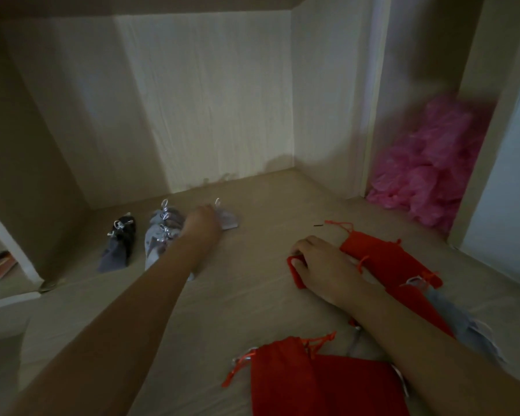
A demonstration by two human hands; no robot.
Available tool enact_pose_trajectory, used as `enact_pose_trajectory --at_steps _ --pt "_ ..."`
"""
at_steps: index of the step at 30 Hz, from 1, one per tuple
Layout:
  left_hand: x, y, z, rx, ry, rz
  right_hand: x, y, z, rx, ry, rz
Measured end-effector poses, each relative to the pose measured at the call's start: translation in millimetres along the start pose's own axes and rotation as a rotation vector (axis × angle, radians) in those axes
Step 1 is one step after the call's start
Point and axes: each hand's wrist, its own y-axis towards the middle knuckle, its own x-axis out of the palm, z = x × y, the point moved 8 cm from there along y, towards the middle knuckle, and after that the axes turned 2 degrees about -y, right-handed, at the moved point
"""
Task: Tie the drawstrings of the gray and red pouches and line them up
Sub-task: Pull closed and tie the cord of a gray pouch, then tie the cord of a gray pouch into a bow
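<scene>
Reaching left hand onto a light gray pouch; cannot tell its grip through blur. Pinching a small red pouch with right hand, low on the wooden shelf.

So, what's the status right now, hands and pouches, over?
Left hand on pale gray fabric pouch, grip blurred. Right hand grips small red fabric pouch. More red pouches lie loose near it.

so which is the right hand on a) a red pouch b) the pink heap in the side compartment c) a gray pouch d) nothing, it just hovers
a: the right hand has its fingers curled on a red pouch, well apart from the gray pouches at the back left.
</scene>
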Motion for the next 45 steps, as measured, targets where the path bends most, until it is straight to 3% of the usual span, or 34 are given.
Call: enact_pose_trajectory --at_steps 4,10,15,21,24,30,34,37,39,42,45 --pt "41 3 8 0.080 0.036 -0.215 0 1 -2 -0.011 -0.013 0.022" --pt "47 20 -5 -0.006 0.047 -0.281 -1 0 -3 -0.012 -0.001 0.012" --pt "43 31 -11 -0.002 -0.044 -0.226 -3 0 -3 -0.010 0.005 -0.001" --pt "30 24 1 0.119 -0.088 -0.167 -2 0 -2 -0.015 0.001 -0.019" --pt "31 14 -1 0.089 -0.116 -0.202 -2 -1 -1 -0.010 0.013 -0.031" --pt "5 -74 49 0.264 -0.227 -0.337 -8 -1 2 0.015 0.133 -0.093" --pt "-9 -163 62 0.321 -0.372 -0.496 -20 -4 -9 0.008 0.268 -0.185" --pt "-7 -213 56 0.304 -0.259 -0.584 -32 -15 -31 -0.076 0.297 -0.322" --pt "-4 -227 52 0.330 -0.159 -0.541 -35 -32 -53 -0.161 0.220 -0.517" --pt "-4 -226 42 0.270 -0.278 -0.442 -24 -60 -75 -0.195 0.016 -0.795" --pt "-8 -220 29 0.179 -0.400 -0.284 -7 -69 -88 -0.236 -0.135 -0.872"
